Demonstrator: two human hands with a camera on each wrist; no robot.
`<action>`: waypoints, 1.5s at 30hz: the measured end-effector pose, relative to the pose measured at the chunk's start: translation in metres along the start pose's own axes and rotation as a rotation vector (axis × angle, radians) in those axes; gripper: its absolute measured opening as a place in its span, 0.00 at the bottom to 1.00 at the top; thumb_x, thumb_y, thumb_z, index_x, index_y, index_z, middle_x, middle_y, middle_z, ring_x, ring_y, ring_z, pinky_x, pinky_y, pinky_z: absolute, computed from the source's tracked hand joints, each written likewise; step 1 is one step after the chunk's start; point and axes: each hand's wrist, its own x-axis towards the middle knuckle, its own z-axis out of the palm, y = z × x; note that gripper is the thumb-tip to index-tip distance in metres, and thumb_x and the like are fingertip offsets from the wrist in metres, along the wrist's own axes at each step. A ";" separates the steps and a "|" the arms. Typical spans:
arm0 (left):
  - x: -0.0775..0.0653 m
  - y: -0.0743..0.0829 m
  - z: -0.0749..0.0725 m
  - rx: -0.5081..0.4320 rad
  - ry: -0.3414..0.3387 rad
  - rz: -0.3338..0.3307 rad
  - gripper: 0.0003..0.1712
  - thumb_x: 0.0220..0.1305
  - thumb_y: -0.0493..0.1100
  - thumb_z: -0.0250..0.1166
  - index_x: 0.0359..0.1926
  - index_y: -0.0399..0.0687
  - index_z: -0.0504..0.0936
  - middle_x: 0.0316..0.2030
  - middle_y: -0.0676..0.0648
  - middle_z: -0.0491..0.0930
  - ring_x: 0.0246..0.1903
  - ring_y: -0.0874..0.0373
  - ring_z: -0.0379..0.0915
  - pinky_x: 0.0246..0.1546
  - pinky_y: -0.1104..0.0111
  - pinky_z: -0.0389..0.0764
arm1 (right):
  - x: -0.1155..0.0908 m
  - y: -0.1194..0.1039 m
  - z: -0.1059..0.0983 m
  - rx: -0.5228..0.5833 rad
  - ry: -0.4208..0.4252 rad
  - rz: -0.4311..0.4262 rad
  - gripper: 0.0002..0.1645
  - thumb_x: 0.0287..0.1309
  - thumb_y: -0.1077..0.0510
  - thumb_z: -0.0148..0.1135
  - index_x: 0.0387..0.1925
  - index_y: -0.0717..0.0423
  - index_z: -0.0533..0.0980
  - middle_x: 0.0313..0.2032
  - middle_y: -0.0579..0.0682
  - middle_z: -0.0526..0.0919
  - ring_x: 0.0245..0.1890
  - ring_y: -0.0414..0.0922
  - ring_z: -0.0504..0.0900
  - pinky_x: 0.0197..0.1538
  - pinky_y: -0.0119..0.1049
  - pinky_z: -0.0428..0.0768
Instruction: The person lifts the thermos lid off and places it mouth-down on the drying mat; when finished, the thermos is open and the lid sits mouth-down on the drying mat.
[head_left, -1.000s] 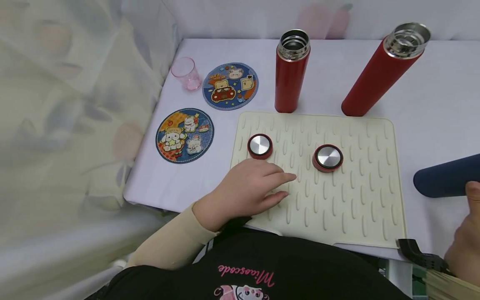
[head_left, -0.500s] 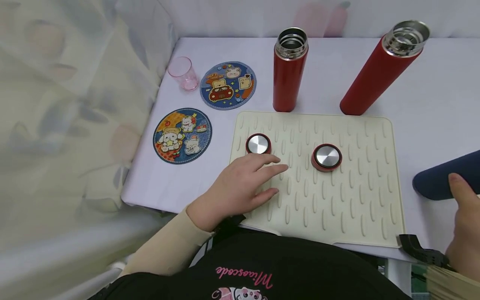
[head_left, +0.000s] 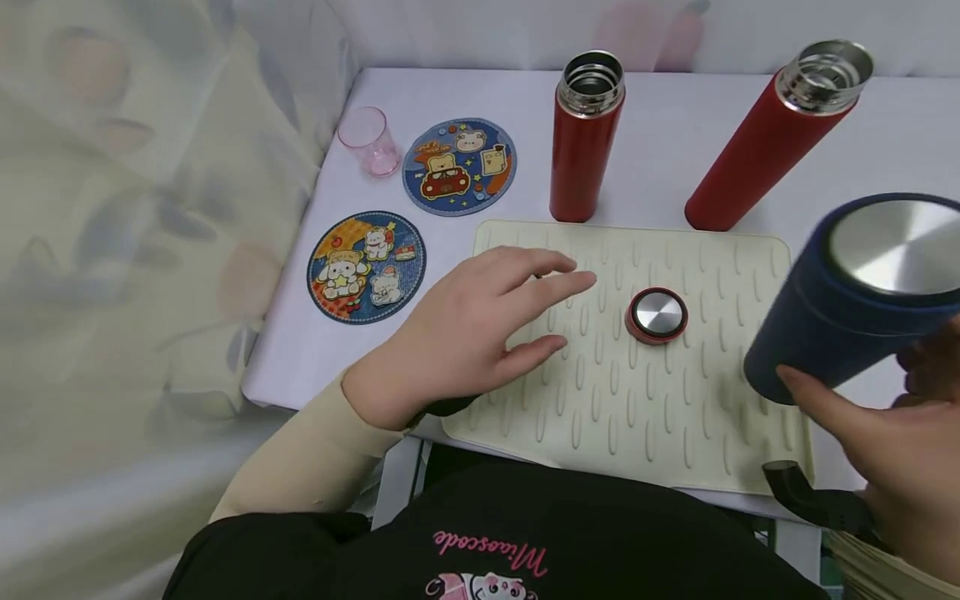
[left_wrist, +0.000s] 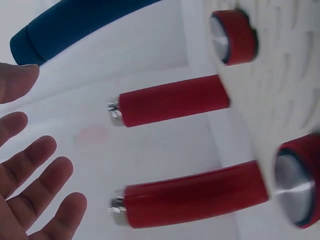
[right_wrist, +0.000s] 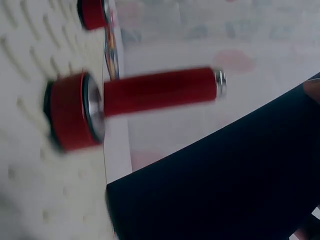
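The left hand (head_left: 480,317) holds nothing; its fingers are loosely spread above the left part of the cream mat (head_left: 615,417). The right hand (head_left: 900,442) grips the blue flask (head_left: 817,308), its thumb on the near side. The flask is held up over the mat's right edge, tilted, with its silver end upward and away from the palm.

Between the hands, nearer the left fingertips, one red lid (head_left: 657,316) sits on the mat, silver disc up. The second red lid (left_wrist: 300,180) is almost wholly hidden behind the left hand in the head view, but the left wrist view shows it.

Beyond the hands, past the mat's far edge, stand two red flasks with bare steel mouths: the left flask (head_left: 585,158) past the left fingertips, the right flask (head_left: 765,158) farther toward the right hand's side. Out to the left of the left hand lies the near coaster (head_left: 366,267); farther off are the far coaster (head_left: 460,167) and, just beside it, a pink glass (head_left: 371,142).
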 end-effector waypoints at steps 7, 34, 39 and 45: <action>0.024 0.013 -0.033 -0.080 0.097 0.117 0.33 0.74 0.50 0.74 0.73 0.41 0.79 0.69 0.38 0.80 0.66 0.47 0.79 0.76 0.62 0.73 | 0.000 -0.020 0.024 -0.068 -0.231 -0.124 0.65 0.50 0.23 0.79 0.65 0.76 0.78 0.63 0.36 0.84 0.58 0.34 0.82 0.64 0.21 0.76; 0.031 0.020 -0.039 -0.332 -0.222 0.201 0.38 0.61 0.26 0.54 0.71 0.49 0.83 0.78 0.41 0.74 0.79 0.51 0.66 0.81 0.62 0.65 | -0.004 -0.020 0.052 -0.131 -0.568 -0.225 0.54 0.61 0.19 0.64 0.68 0.58 0.81 0.57 0.54 0.88 0.57 0.29 0.78 0.56 0.15 0.75; 0.031 0.018 -0.040 -0.332 -0.245 0.144 0.35 0.61 0.27 0.60 0.69 0.51 0.85 0.76 0.43 0.76 0.74 0.53 0.70 0.72 0.63 0.72 | -0.005 -0.018 0.052 -0.154 -0.561 -0.249 0.53 0.63 0.20 0.62 0.68 0.58 0.81 0.56 0.54 0.88 0.56 0.31 0.78 0.57 0.15 0.75; 0.030 0.017 -0.040 -0.320 -0.246 0.071 0.32 0.63 0.37 0.70 0.70 0.52 0.85 0.70 0.45 0.80 0.67 0.55 0.74 0.67 0.63 0.77 | -0.006 -0.016 0.052 -0.163 -0.572 -0.268 0.52 0.65 0.20 0.61 0.68 0.57 0.81 0.56 0.54 0.88 0.55 0.35 0.80 0.60 0.15 0.73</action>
